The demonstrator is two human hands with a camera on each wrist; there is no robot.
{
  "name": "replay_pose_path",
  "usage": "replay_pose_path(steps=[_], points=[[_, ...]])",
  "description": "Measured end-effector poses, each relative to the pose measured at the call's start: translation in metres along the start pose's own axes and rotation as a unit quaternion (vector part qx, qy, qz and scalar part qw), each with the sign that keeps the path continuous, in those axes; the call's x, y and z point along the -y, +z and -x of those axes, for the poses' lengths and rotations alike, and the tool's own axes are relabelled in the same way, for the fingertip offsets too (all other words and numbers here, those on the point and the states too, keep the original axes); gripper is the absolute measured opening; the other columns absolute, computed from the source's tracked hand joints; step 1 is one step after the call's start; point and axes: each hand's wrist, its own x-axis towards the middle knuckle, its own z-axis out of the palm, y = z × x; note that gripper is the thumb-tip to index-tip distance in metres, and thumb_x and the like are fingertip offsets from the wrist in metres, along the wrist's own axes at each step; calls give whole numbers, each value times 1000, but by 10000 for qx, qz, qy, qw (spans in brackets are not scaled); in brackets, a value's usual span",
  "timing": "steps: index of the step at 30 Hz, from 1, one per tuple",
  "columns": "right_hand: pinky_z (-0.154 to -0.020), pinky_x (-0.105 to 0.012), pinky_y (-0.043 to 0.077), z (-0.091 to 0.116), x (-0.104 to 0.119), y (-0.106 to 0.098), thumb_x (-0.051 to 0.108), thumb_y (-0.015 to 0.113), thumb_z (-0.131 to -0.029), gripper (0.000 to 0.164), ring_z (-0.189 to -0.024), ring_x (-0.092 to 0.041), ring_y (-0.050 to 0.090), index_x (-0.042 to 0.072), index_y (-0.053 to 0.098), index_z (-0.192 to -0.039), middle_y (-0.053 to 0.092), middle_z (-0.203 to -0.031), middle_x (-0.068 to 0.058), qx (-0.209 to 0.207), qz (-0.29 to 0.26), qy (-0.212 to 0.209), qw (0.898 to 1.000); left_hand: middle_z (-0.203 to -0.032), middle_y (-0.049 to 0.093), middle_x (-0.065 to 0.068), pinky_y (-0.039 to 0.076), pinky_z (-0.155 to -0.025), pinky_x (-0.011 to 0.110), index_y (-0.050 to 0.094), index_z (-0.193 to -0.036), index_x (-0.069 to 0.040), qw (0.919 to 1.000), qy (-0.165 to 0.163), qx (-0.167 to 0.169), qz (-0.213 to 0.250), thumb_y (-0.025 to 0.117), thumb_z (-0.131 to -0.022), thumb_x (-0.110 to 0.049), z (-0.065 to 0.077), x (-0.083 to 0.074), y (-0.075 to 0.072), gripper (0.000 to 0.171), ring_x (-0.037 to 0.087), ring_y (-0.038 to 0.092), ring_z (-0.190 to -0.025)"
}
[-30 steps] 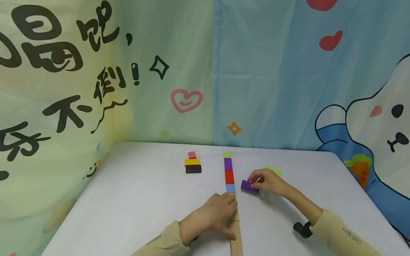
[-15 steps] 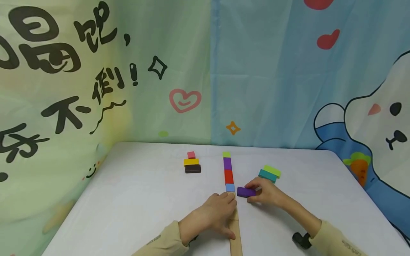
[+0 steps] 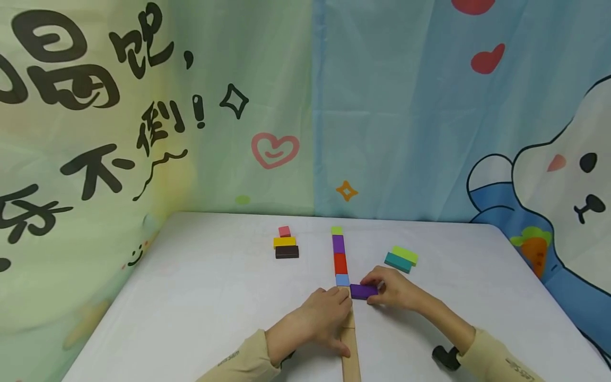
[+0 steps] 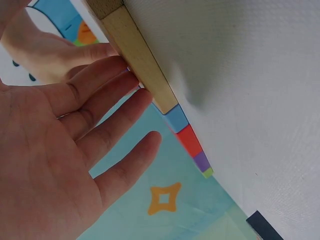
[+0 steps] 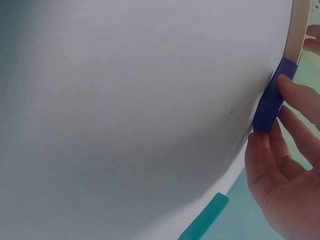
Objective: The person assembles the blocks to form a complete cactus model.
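Note:
A row of blocks runs away from me: wooden blocks (image 3: 351,353) nearest, then a light blue block (image 3: 342,279), a red block (image 3: 340,263), a purple one (image 3: 338,244) and a small green one (image 3: 337,230). My left hand (image 3: 321,317) rests on the wooden part; in the left wrist view its fingers (image 4: 122,147) are extended, their tips near a wooden block (image 4: 142,60). My right hand (image 3: 395,289) pinches a second purple block (image 3: 363,291) between thumb and fingers. That block lies crosswise to the row, its left end appearing to touch the wood.
Right of the row lie a teal block (image 3: 398,262) and a lime green block (image 3: 405,255), side by side. To its left sit a dark brown block (image 3: 287,252), a yellow block (image 3: 284,241) and a pink block (image 3: 284,231). A printed curtain (image 3: 267,106) hangs behind the white table (image 3: 200,297).
My right hand has moved left and slightly nearer with the purple block, turning it straighter and bringing it against the row. The teal block has come into view. My left hand stays put.

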Motion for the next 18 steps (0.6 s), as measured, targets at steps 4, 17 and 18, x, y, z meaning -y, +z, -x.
replay_pose_path(steps=[4, 17, 18], points=[[-75, -28, 53, -1, 1, 0, 8, 81, -79, 32, -89, -19, 56, 1, 70, -108, 64, -100, -5, 5, 44, -9, 10000, -109, 50, -6, 46, -74, 22, 58, -112, -14, 10000, 11, -18, -19, 68, -65, -81, 0, -1, 1, 83, 7, 50, -103], [-74, -26, 52, -2, 0, 2, 11, 82, -79, 34, -88, -17, 56, 2, 69, -109, 64, -100, -4, -36, 260, -27, 9997, -112, 51, -6, 48, -77, 23, 58, -114, -15, 10000, 1, -19, 21, 67, -65, -82, 1, 0, -1, 84, 8, 51, -107], [-74, -26, 52, -2, 0, 2, 12, 82, -79, 35, -89, -17, 56, 2, 69, -110, 64, -100, -4, -23, 271, -16, 9996, -111, 51, -6, 47, -77, 23, 58, -115, -14, 10000, 4, -4, 25, 67, -65, -82, 1, 0, -1, 84, 8, 50, -106]])
